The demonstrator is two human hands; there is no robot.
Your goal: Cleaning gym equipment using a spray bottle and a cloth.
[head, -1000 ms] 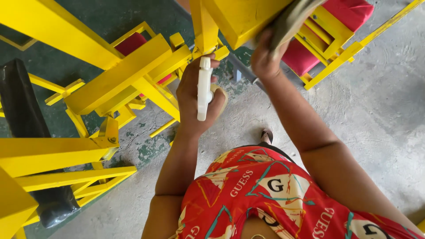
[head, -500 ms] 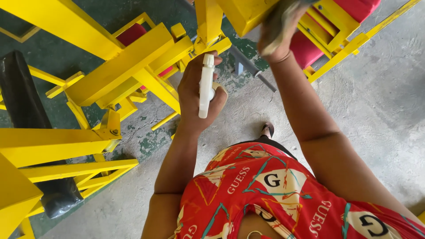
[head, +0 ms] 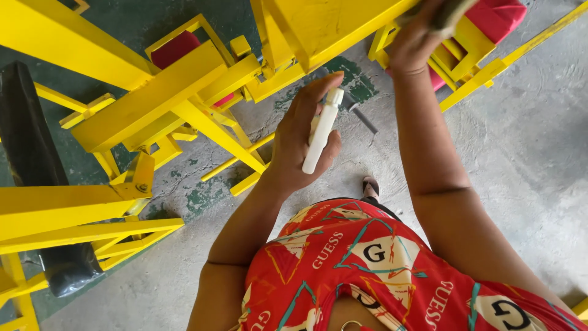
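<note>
Since the frame half a second back, my left hand (head: pixel 300 144) has tipped the sprayer (head: pixel 321 130) from upright to a slant and drifted right, while my right hand (head: pixel 416 40) has slid the cloth (head: pixel 450 12) farther along the yellow beam (head: pixel 331 24). The left hand is closed around the white sprayer, forefinger stretched up over its nozzle end; the bottle below is mostly hidden in the palm. The right hand is curled shut on the greyish cloth, pressing it to the beam at the top edge of view. I judge the sprayer light, stiff plastic, possibly slick if wet, best gripped at the neck under the trigger; the cloth is soft and limp, needing a bunched grip. The sprayer hangs near centre above the concrete floor (head: pixel 527 153), left of the cloth and well apart from it.
</note>
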